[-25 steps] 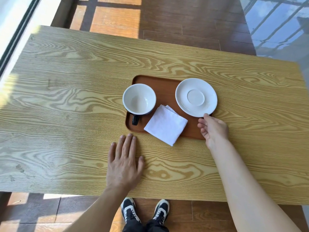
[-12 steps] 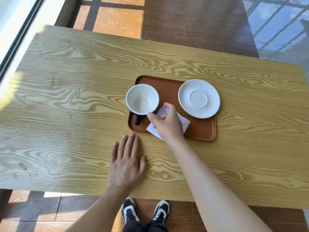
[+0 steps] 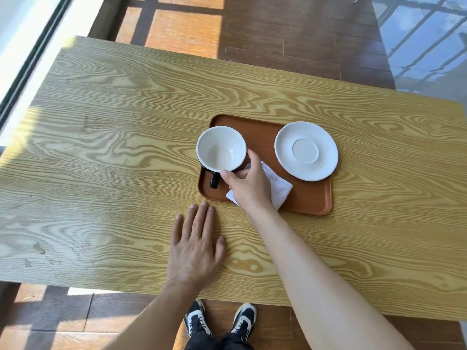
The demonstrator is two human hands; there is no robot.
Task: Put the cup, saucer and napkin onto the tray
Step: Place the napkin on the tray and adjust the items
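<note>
Gripped the cup (image 3: 221, 148) rim with right hand (image 3: 249, 183), thumb and fingers clamped, centre frame on the tray (image 3: 308, 198); saucer (image 3: 306, 150) right, napkin (image 3: 279, 189) beneath. Rested left hand (image 3: 194, 246) flat, fingers apart, on table (image 3: 101, 160).

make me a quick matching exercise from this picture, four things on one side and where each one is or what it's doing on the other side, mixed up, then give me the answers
Things:
1. cup
2. saucer
3. napkin
4. left hand

Places or states:
A. lies flat on the bare table, palm down
B. sits at the right end of the tray, overhanging its edge
C. stands at the tray's left end, right hand touching its rim
D. lies on the tray, partly hidden under the right hand

Pairs: 1-C, 2-B, 3-D, 4-A
</note>
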